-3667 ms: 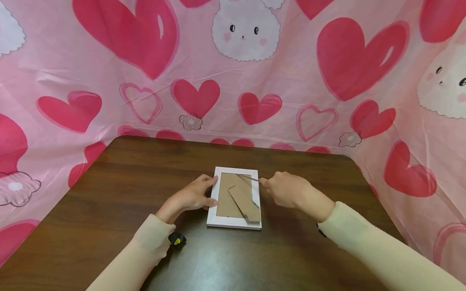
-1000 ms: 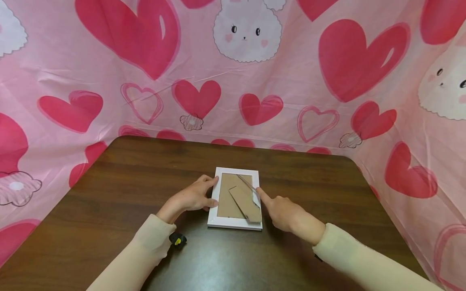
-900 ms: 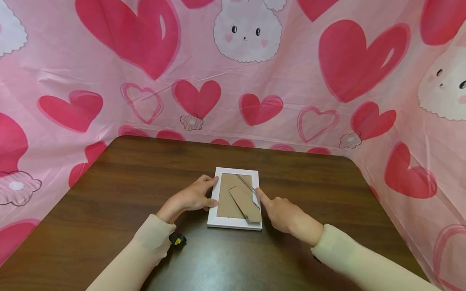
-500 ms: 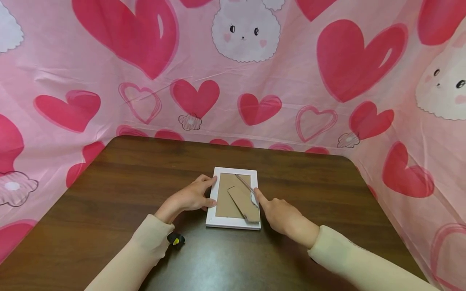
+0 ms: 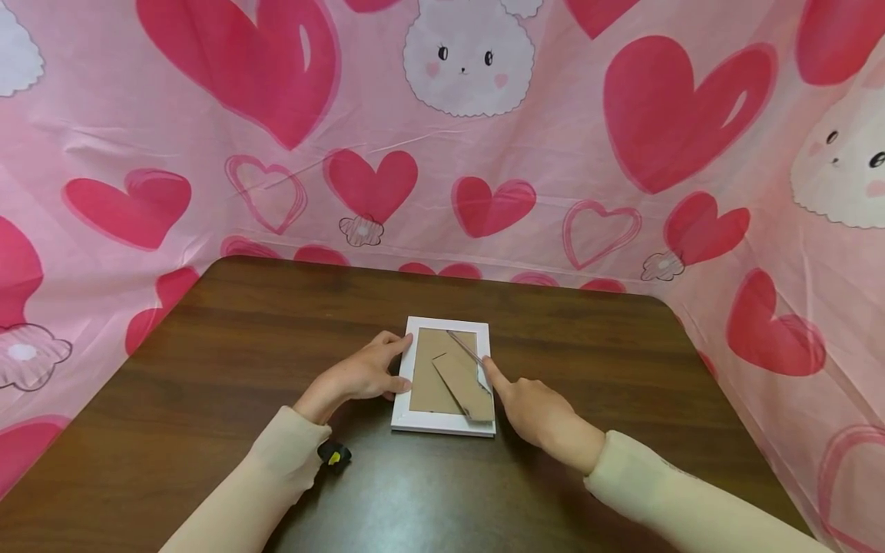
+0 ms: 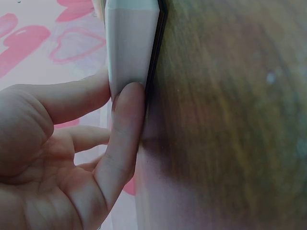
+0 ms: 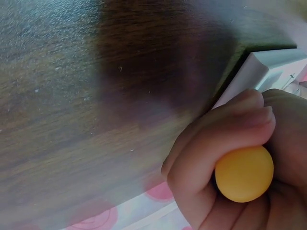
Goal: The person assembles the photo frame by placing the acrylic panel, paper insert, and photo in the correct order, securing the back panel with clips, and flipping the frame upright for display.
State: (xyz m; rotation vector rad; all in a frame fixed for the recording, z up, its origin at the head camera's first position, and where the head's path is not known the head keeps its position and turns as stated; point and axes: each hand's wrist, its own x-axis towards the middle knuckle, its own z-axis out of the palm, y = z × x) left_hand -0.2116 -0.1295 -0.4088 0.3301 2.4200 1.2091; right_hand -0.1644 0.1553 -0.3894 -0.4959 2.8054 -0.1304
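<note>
A white picture frame [image 5: 402,407] lies back side up on the table, its brown backing board [image 5: 430,388] showing. A brown stand flap [image 5: 465,384] slants across the board, its lower end overlapping the frame's border. My left hand [image 5: 362,372] holds the frame's left side; in the left wrist view its fingers [image 6: 127,108] touch the white side edge. At the right edge, my right hand [image 5: 542,411] grips a tool with a rounded yellow handle end [image 7: 244,174]. The tool's thin metal shaft [image 5: 465,346] reaches diagonally over the board to its upper edge, index finger stretched along it.
The dark wooden table [image 5: 304,307] surrounds the frame. A pink heart-patterned cloth [image 5: 429,130] hangs behind it and along both sides. A black strap piece with a yellow mark [image 5: 335,458] sits at the left cuff.
Since the oldest frame, my right hand has shifted nearer and the tool's shaft has swung from nearly crosswise to diagonal. During the last second both hands and the frame stay almost still.
</note>
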